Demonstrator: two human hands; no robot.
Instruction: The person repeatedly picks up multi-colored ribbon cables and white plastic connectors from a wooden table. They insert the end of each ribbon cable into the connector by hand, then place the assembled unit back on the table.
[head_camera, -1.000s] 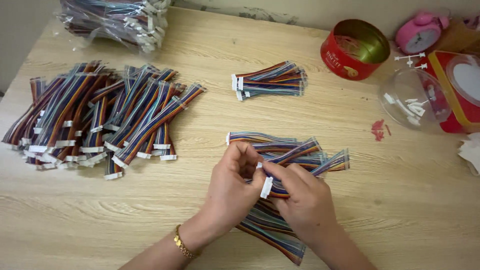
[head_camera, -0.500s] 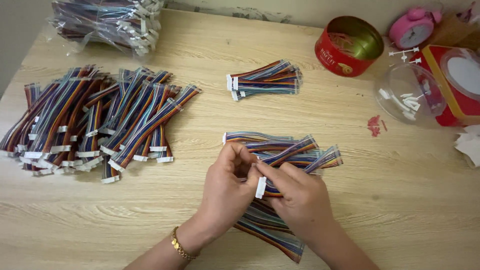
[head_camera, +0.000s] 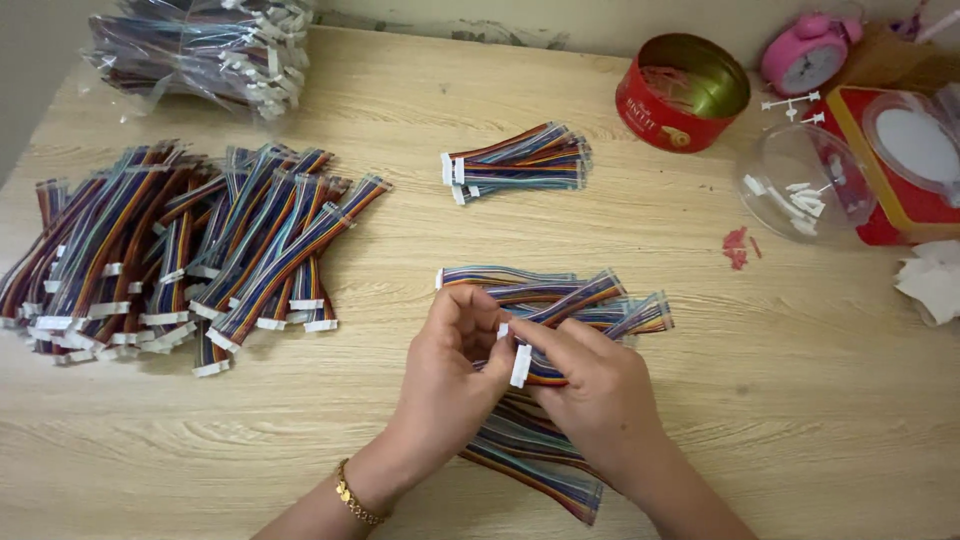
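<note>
- Two hands are brought together low over the wooden table (head_camera: 400, 100): the left hand (head_camera: 450, 375) is curled, its fingertips pinched on a rainbow ribbon cable (head_camera: 560, 310); the right hand (head_camera: 590, 390) is closed on the same cable, thumb and forefinger gripping its white connector (head_camera: 520, 365).
- A gold bracelet (head_camera: 352, 497) is worn on the left wrist.
- The held cable is kept just above a loose pile of similar cables (head_camera: 530, 455), which lies under and beyond both hands.
- A small bundle of cables (head_camera: 520, 165) is laid well apart, farther up the table.
- A large heap of cables (head_camera: 170, 250) is spread to the left, and a plastic bag of cables (head_camera: 200, 50) is set at the far left corner.
- A red round tin (head_camera: 680, 95) stands open at the far right; thin red strands are seen inside.
- A clear plastic tub (head_camera: 800, 185) holds small white connector parts.
- A pink alarm clock (head_camera: 805, 55) stands behind it.
</note>
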